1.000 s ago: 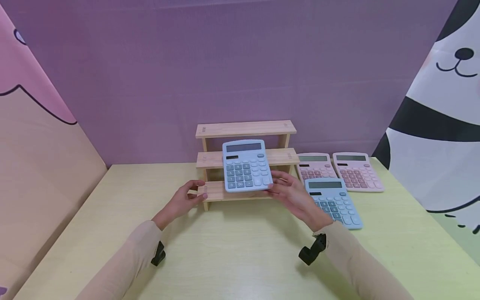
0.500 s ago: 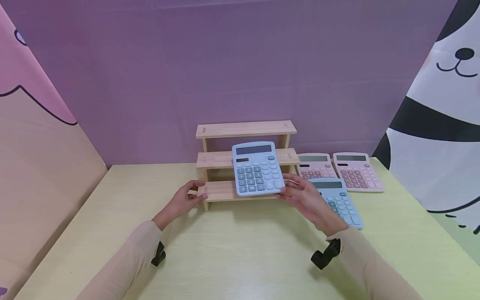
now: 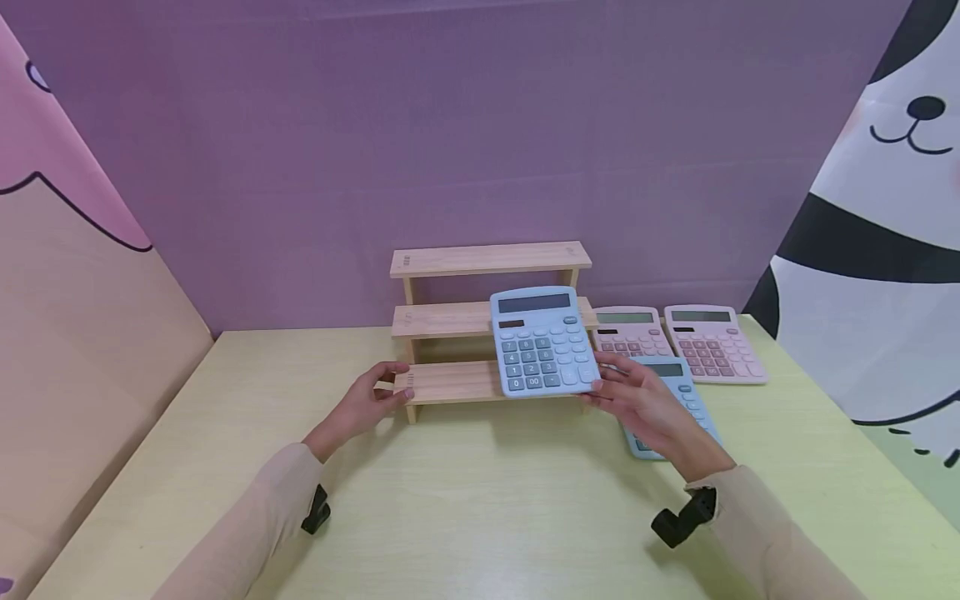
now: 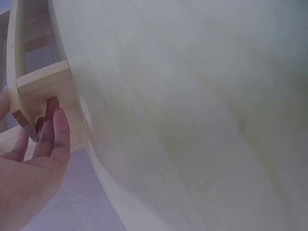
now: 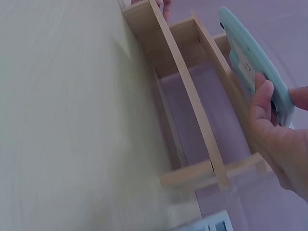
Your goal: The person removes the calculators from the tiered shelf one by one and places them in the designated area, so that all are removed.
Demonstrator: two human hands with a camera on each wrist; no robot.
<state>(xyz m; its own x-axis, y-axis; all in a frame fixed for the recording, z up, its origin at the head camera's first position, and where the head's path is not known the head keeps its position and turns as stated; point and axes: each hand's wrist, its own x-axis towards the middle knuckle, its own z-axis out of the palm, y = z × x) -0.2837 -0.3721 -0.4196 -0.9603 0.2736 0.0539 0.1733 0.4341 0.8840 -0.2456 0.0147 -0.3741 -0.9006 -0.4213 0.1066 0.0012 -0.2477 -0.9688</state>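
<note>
My right hand (image 3: pixel 645 404) pinches a blue calculator (image 3: pixel 543 342) by its lower right corner, thumb on the front and fingers behind. Tilted back with its keys facing me, the calculator overlaps the right part of a three-step wooden shelf (image 3: pixel 442 383) in the head view. From the right wrist view, the calculator (image 5: pixel 260 55) stands off the shelf's front boards, its back showing. At the shelf's left end, my left hand (image 3: pixel 367 408) grips the lowest board. The left wrist view shows the fingers (image 4: pixel 60 132) curled under that board's end, beside the side panel (image 4: pixel 50 86).
Two pink calculators (image 3: pixel 633 329) (image 3: pixel 712 342) lie on the table (image 3: pixel 465 517) right of the shelf. In front of them lies a second blue calculator (image 3: pixel 686 392), partly covered by my right hand. A purple backdrop (image 3: pixel 480 125) rises behind the shelf.
My right hand has carried the blue calculator rightward and slightly down along the shelf's front. My left hand has stayed on the lowest board, and the shelf has not moved.
</note>
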